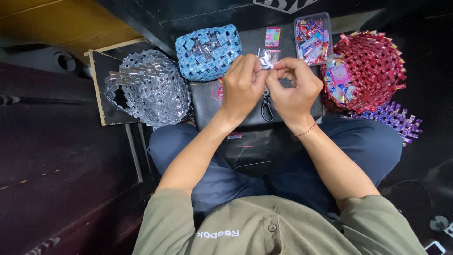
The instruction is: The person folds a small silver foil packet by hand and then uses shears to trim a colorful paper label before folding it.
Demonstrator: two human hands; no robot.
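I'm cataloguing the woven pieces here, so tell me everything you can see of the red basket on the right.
The red basket is woven from folded glossy wrapper strips, mostly red with white and yellow flecks, and its rim is jagged with pointed ends. It lies tipped on its side, mouth toward the person, with loose pink and blue wrappers inside. A clear plastic box sits against its left edge, and a purple woven strip lies just below it. Neither hand touches it.

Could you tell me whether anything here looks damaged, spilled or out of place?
One thing stands out: the silver woven basket on the left has a dark gap in its near side, so its weave looks open or unfinished there. The blue basket and red basket look whole, and nothing appears spilled.
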